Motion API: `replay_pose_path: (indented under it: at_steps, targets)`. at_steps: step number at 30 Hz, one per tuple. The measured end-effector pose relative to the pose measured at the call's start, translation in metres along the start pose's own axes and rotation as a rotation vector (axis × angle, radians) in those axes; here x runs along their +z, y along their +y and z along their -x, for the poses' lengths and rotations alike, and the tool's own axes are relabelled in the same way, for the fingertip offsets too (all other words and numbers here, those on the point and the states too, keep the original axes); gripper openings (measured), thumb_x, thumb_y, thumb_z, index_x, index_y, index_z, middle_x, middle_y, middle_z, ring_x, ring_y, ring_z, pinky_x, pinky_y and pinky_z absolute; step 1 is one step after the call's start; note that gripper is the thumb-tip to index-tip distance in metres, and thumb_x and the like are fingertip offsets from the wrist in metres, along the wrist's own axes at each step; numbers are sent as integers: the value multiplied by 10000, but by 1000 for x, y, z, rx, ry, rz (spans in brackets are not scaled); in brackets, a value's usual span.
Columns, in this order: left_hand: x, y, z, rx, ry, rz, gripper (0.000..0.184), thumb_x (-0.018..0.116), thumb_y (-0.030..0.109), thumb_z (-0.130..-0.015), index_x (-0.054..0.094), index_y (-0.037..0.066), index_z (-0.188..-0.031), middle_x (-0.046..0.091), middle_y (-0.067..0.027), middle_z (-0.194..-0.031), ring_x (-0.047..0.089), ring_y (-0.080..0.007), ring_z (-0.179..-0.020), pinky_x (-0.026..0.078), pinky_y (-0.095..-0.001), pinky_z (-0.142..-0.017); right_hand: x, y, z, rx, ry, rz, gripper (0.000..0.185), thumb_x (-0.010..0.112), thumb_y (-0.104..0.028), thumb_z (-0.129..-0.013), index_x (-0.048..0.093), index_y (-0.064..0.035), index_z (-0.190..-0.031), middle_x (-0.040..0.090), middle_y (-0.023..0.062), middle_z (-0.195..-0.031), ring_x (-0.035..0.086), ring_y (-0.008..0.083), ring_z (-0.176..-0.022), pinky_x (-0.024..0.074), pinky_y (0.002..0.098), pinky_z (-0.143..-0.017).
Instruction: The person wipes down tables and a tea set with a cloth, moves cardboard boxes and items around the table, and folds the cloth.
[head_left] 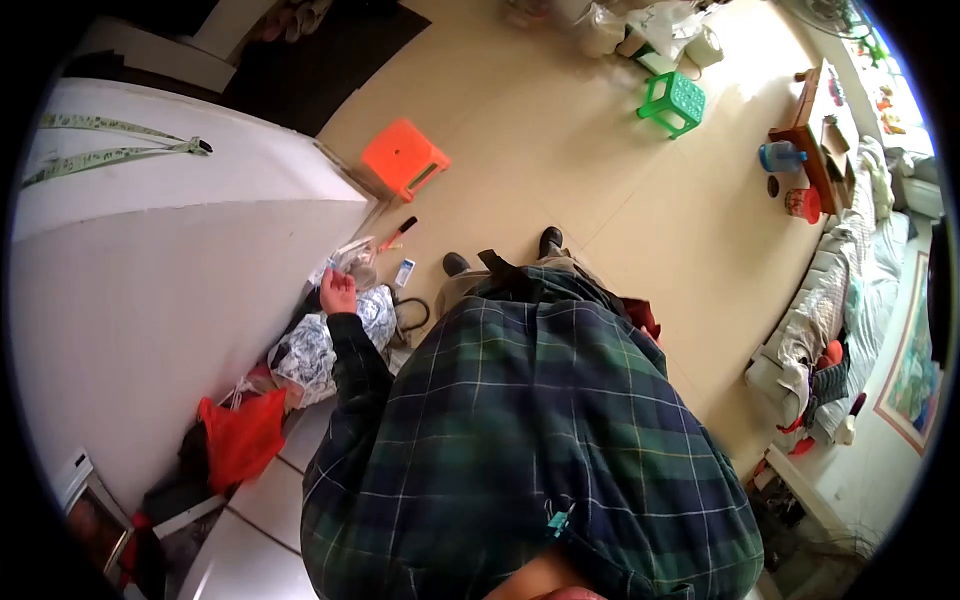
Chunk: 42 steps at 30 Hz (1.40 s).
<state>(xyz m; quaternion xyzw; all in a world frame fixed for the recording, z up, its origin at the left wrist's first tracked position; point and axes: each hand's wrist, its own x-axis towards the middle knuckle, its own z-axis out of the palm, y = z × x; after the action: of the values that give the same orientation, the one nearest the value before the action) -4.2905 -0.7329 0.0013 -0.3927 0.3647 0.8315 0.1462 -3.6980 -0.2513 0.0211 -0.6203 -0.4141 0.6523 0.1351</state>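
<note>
My left hand [338, 292] reaches out to the left, palm turned up and fingers loosely bent, with nothing plainly held. It is beside clear plastic packaging [357, 262] and a blue-and-white patterned bag [310, 350] by the wall. An orange-and-black handled tool [399, 233] and a small white-and-blue box [404, 272] lie near it on the floor. At my right side, only a sliver of my right hand [648, 334] shows past the plaid shirt [540, 400]. A dark red item [641, 314] is next to it; whether the hand holds it is hidden.
An orange stool [404, 158] stands ahead by the white wall, and a green stool [676, 103] farther off. To the right are a wooden table [815, 130], a blue water jug [781, 156], a red bucket [803, 205] and a covered sofa [815, 320]. A red bag [243, 435] lies behind left.
</note>
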Motion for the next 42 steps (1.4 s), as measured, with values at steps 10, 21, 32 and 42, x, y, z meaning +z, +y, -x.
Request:
replay_pose_path:
  at_steps: [10, 21, 32, 42]
  targets:
    - [58, -125, 54, -258, -244, -533, 171, 595, 164, -913, 644, 67, -1044, 638, -28, -896, 571, -130, -721, 485, -261, -677, -41, 13, -100, -22, 304, 190, 514, 514, -448, -964, 573, 31, -1140, 683, 180, -973, 692, 269, -845, 581, 374, -696]
    - [431, -421, 233, 397, -1755, -1596, 818, 746, 173, -790, 302, 150, -1476, 299, -136, -1501, 408, -330, -1313, 471, -421, -971, 113, -349, -21, -332, -303, -401, 422, 474, -445, -997, 578, -106, -1226, 619, 27, -1100, 614, 129, -961, 564, 292, -723]
    - [590, -519, 270, 1026, -1973, -1383, 478, 646, -8, -731, 549, 116, -1182, 607, -133, -1137, 615, -372, -997, 532, -414, -808, 26, -458, -35, -610, -1, -550, 422, 389, -362, -1037, 557, -1, -1176, 638, 116, -1147, 652, 203, -984, 596, 344, -740]
    - [675, -590, 235, 181, -2157, -1792, 300, 612, 21, -822, 627, 91, -1113, 667, -98, -848, 639, -241, -725, 520, -347, -683, -64, -459, -109, -562, 569, 144, 410, 530, -385, -988, 663, -24, -845, 622, 83, -638, 621, 141, -653, 486, 302, -606]
